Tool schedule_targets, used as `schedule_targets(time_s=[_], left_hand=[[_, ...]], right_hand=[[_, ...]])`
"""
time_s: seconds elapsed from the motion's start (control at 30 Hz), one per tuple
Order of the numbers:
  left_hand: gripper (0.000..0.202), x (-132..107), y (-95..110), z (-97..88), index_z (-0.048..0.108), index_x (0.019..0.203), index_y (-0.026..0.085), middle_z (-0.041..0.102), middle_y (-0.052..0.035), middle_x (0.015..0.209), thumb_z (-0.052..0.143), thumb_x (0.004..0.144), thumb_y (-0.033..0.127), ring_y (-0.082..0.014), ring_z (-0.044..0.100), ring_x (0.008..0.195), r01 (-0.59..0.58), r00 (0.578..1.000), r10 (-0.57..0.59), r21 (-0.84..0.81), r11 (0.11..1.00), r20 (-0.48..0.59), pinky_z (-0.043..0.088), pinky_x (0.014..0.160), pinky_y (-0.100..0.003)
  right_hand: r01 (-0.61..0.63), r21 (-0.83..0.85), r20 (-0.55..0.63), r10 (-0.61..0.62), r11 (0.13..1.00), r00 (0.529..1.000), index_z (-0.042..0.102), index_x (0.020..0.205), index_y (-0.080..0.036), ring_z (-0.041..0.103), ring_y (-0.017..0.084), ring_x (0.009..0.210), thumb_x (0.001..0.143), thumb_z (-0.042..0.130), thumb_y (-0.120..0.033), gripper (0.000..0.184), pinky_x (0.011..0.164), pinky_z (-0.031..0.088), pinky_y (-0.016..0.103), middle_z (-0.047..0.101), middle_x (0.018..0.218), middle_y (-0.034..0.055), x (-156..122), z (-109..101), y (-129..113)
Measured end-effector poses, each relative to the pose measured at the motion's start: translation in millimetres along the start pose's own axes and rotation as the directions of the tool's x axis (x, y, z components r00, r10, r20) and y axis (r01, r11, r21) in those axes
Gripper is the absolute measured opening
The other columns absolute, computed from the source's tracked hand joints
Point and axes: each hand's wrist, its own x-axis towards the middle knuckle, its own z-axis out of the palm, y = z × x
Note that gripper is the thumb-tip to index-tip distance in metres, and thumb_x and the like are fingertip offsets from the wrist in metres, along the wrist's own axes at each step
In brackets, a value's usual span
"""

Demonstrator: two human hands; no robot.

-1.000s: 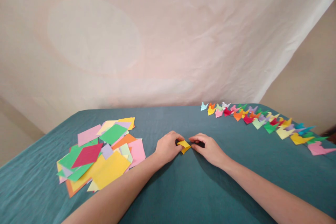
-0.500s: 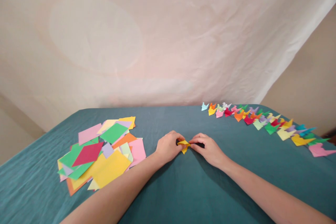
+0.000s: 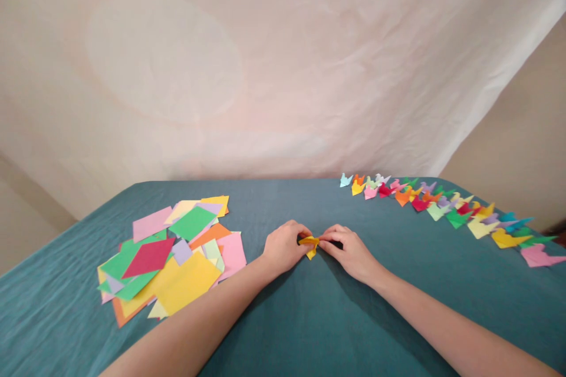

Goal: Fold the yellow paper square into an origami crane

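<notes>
A small yellow folded paper (image 3: 310, 244) sits between my two hands on the teal tablecloth (image 3: 309, 318). My left hand (image 3: 283, 247) pinches its left side with curled fingers. On its right side, the fingertips of my right hand (image 3: 349, 250) are closed on it too. Most of the paper is hidden by my fingers.
A loose heap of coloured paper squares (image 3: 168, 259) lies at the left of the table. A curved row of several small folded paper figures (image 3: 442, 203) runs along the right edge. A pale cloth backdrop (image 3: 265, 70) hangs behind the table.
The yellow paper has been folded narrower between my fingertips, and my hands have drawn slightly closer together. The view has shifted a little.
</notes>
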Motion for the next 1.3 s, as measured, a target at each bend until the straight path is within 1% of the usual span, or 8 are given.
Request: schedule_targets(time_s=[0.23, 0.47, 0.67, 0.87, 1.03, 1.13, 1.23, 1.3], left_hand=[[0.020, 1, -2, 0.9, 0.066, 0.092, 0.027, 0.063, 0.0007, 0.093, 0.059, 0.076, 0.036, -0.0164, 0.059, 0.086, -0.008, 1.000, 0.008, -0.009, 1.000, -0.005, 0.043, 0.067, -0.021], [0.022, 1, -2, -1.2, 0.067, 0.092, 0.027, 0.064, 0.0002, 0.092, 0.057, 0.077, 0.041, -0.0169, 0.059, 0.085, -0.009, 1.000, 0.009, -0.017, 1.000, 0.011, 0.043, 0.065, -0.021], [0.023, 2, -2, -2.7, 0.068, 0.094, 0.028, 0.064, -0.0003, 0.093, 0.058, 0.076, 0.038, -0.0169, 0.059, 0.084, 0.006, 1.000, -0.006, -0.004, 1.000, 0.024, 0.044, 0.064, -0.021], [0.026, 5, -6, -1.9, 0.068, 0.094, 0.027, 0.066, -0.0005, 0.093, 0.056, 0.075, 0.039, -0.0163, 0.060, 0.082, -0.009, 0.999, 0.011, -0.044, 0.999, 0.044, 0.043, 0.063, -0.020], [0.027, 7, -5, -8.3, 0.069, 0.095, 0.025, 0.067, -0.0002, 0.091, 0.053, 0.075, 0.034, -0.0157, 0.060, 0.080, -0.043, 0.991, 0.054, -0.088, 0.995, 0.120, 0.043, 0.064, -0.020], [0.029, 7, -2, -11.4, 0.070, 0.094, 0.024, 0.067, -0.0003, 0.089, 0.051, 0.077, 0.038, -0.0159, 0.060, 0.080, -0.040, 0.985, 0.057, -0.103, 0.994, 0.162, 0.042, 0.064, -0.020], [0.032, 4, 0, -9.1, 0.069, 0.093, 0.024, 0.066, -0.0015, 0.091, 0.054, 0.075, 0.047, -0.0176, 0.059, 0.083, -0.023, 0.995, 0.029, -0.060, 0.998, 0.097, 0.042, 0.064, -0.021], [0.031, 2, 0, -5.7, 0.068, 0.093, 0.025, 0.065, -0.0014, 0.092, 0.056, 0.074, 0.047, -0.0177, 0.059, 0.083, -0.029, 0.999, 0.030, -0.021, 0.999, 0.034, 0.042, 0.065, -0.022]], right_hand=[[-0.023, -0.010, -0.003, 0.023, 1.000, 1.000, 0.071, 0.089, -0.025, 0.056, 0.020, 0.089, 0.084, 0.053, -0.035, 0.020, 0.081, 0.040, 0.034, 0.064, 0.091, 0.0036, 1, 1, -3], [-0.052, -0.023, -0.012, 0.052, 0.998, 0.999, 0.071, 0.084, -0.026, 0.056, 0.020, 0.085, 0.081, 0.056, -0.037, 0.018, 0.078, 0.040, 0.034, 0.065, 0.087, 0.0030, 4, 3, -6], [-0.074, -0.042, -0.025, 0.073, 0.996, 0.997, 0.070, 0.083, -0.026, 0.056, 0.019, 0.081, 0.080, 0.057, -0.038, 0.018, 0.075, 0.039, 0.032, 0.065, 0.085, 0.0025, 7, 5, -8], [-0.082, -0.059, -0.049, 0.079, 0.995, 0.996, 0.069, 0.082, -0.026, 0.055, 0.019, 0.082, 0.081, 0.056, -0.038, 0.018, 0.073, 0.039, 0.032, 0.064, 0.087, 0.0024, 4, 6, -9], [-0.072, -0.084, -0.056, 0.067, 0.994, 0.996, 0.069, 0.085, -0.027, 0.055, 0.020, 0.084, 0.081, 0.055, -0.037, 0.018, 0.073, 0.038, 0.032, 0.064, 0.088, 0.0024, 3, 7, -10], [-0.072, -0.094, -0.058, 0.067, 0.993, 0.996, 0.069, 0.086, -0.027, 0.055, 0.020, 0.086, 0.082, 0.055, -0.035, 0.017, 0.074, 0.037, 0.032, 0.064, 0.088, 0.0023, 3, 7, -11], [-0.074, -0.095, -0.057, 0.069, 0.993, 0.996, 0.069, 0.086, -0.027, 0.055, 0.020, 0.087, 0.081, 0.056, -0.033, 0.015, 0.075, 0.036, 0.032, 0.064, 0.089, 0.0022, 3, 6, -11], [-0.075, -0.096, -0.055, 0.070, 0.993, 0.996, 0.069, 0.086, -0.027, 0.055, 0.020, 0.087, 0.080, 0.057, -0.032, 0.014, 0.076, 0.036, 0.032, 0.064, 0.090, 0.0022, 2, 6, -10]])
